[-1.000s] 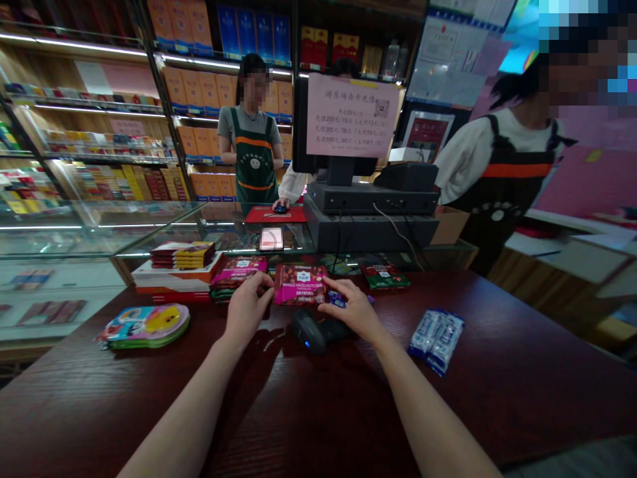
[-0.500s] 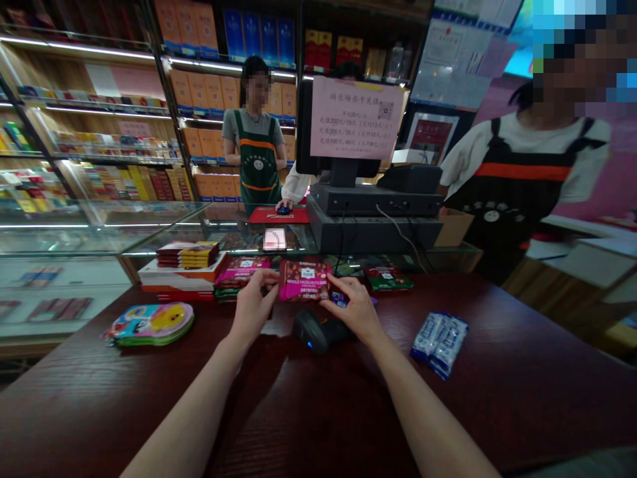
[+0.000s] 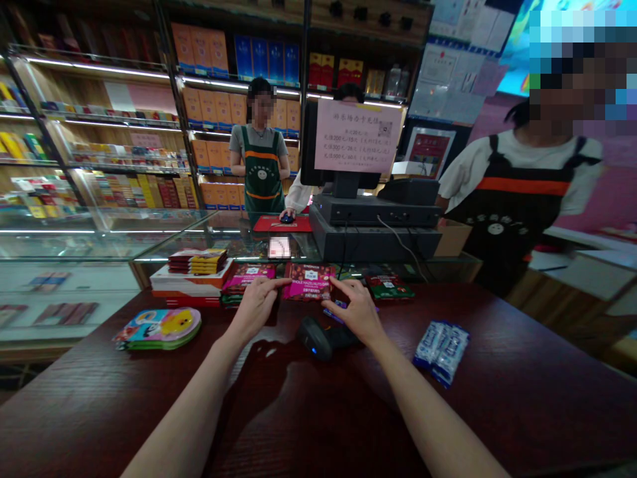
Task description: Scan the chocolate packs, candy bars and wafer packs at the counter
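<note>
Strip-lit shelves (image 3: 119, 124) rise behind a glass counter (image 3: 213, 232); the dim right-hand wall (image 3: 620, 166) seems pink.

Single camera, head-worn, sited above and behind the bare left hand (image 3: 256, 307) and bare right hand (image 3: 359, 311), facing forward and down. Both hands lie near the lens, just below mid-frame, bare forearms (image 3: 196, 392) entering from the bottom edge. Dark red-brown wooden tabletop (image 3: 497, 405) fills the foreground around them; tall brown wooden lit shelving (image 3: 74, 89) stands well beyond the hands.

Hazelnut chocolate packet (image 3: 309, 283), pink and brown
It is at twelve o'clock, with printed front visible, lettering upright.
</note>
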Demonstrator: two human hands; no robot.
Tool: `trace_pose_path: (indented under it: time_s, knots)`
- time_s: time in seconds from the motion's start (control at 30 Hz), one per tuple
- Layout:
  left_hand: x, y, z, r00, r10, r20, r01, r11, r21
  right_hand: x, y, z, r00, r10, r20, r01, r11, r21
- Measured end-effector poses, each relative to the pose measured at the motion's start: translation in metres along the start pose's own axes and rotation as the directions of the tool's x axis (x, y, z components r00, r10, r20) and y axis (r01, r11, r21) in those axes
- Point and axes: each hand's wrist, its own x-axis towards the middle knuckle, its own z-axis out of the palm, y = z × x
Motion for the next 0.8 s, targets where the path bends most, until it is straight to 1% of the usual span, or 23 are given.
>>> trace_pose_path:
  time_s: [0.13,0.23,0.3,0.43,0.57,0.8]
  knots:
    - [0.003,0.004,-0.008,1.0,0.001,0.017,-0.001,0.999,0.043,0.011,-0.01,0.0,1.0,0.004,0.017,-0.003,1.0,-0.03]
    - [0.003,-0.001,-0.014,0.999,0.035,0.002,-0.035,0.996,0.087,0.019,-0.02,0.005,0.999,0.014,0.04,-0.012,0.999,-0.04]
    - [0.002,-0.009,-0.02,0.999,0.042,-0.01,-0.041,0.992,0.116,0.025,-0.027,0.009,0.998,0.012,0.065,-0.009,0.999,-0.039]
    - [-0.003,-0.027,-0.035,0.999,0.008,-0.048,0.0,0.986,0.164,0.034,-0.046,0.02,0.994,-0.004,0.109,0.006,1.0,-0.02]
    - [-0.008,-0.043,-0.046,0.997,0.004,-0.078,0.012,0.979,0.203,0.044,-0.065,0.033,0.989,-0.015,0.148,0.018,1.0,-0.019]
    - [-0.012,-0.062,-0.056,0.991,-0.002,-0.132,0.045,0.946,0.32,0.059,-0.087,0.055,0.972,-0.014,0.235,0.026,0.998,-0.049]
